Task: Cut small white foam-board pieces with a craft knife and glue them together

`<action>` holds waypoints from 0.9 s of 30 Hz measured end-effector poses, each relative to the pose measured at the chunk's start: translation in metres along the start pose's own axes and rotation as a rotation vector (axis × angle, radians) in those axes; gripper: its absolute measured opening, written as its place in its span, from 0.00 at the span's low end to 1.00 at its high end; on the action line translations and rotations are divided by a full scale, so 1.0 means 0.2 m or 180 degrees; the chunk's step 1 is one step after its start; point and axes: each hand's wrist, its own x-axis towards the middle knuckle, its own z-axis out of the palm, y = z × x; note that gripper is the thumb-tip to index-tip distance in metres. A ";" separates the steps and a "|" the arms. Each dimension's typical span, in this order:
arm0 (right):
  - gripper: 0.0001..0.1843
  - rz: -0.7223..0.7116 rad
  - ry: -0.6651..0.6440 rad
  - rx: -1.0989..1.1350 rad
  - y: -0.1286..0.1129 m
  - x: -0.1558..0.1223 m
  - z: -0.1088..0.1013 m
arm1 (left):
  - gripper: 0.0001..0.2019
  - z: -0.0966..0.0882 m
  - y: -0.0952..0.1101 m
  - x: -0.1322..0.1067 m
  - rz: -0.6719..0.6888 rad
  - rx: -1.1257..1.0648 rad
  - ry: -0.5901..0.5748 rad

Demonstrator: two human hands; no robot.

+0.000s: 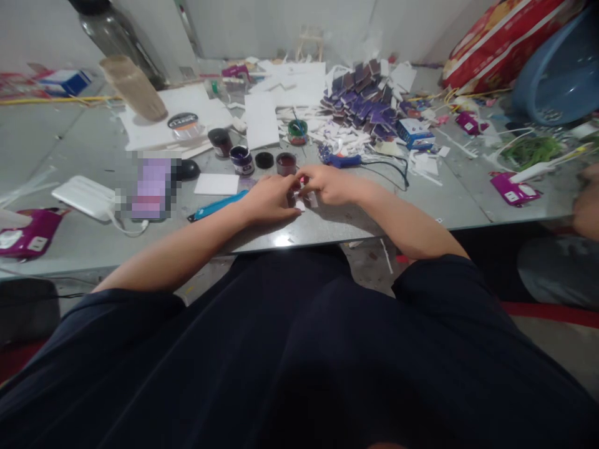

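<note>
Both my hands meet near the front edge of the grey table (70, 237). My left hand (271, 199) lies with fingers curled and pinched on a small white piece (301, 202). My right hand (327, 184) is closed in a pinch on the same small white and pink bits between the two hands. A blue craft knife (218, 206) lies just left of my left hand. Small open paint pots (286, 163) stand right behind the hands.
A heap of purple and white cut pieces (360, 96) lies at the back. White foam sheets (262, 118), a blue glue gun (341, 160) with cable, a white power bank (84, 196), a blue basin (556, 68) and a bottle (133, 87) crowd the table. Another person's arm (587, 206) shows at right.
</note>
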 end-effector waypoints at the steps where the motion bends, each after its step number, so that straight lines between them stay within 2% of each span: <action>1: 0.25 -0.0019 0.0003 0.0012 0.00 0.00 0.00 | 0.40 0.00 0.00 0.00 -0.0004 0.0005 -0.0009; 7: 0.23 -0.0261 0.0090 0.0022 0.04 0.01 -0.01 | 0.37 -0.01 0.00 0.00 0.0019 0.0013 -0.0066; 13: 0.24 -0.0107 -0.0018 0.0098 0.04 0.00 -0.01 | 0.40 -0.01 -0.01 0.01 -0.0007 -0.0011 -0.0059; 17: 0.21 -0.0045 -0.0055 0.0144 0.02 0.01 -0.01 | 0.39 -0.01 -0.01 0.01 -0.0003 -0.0052 -0.0052; 27: 0.24 0.0156 -0.0175 0.0097 -0.03 0.01 -0.02 | 0.38 0.02 -0.04 0.01 0.0105 -0.0123 0.0048</action>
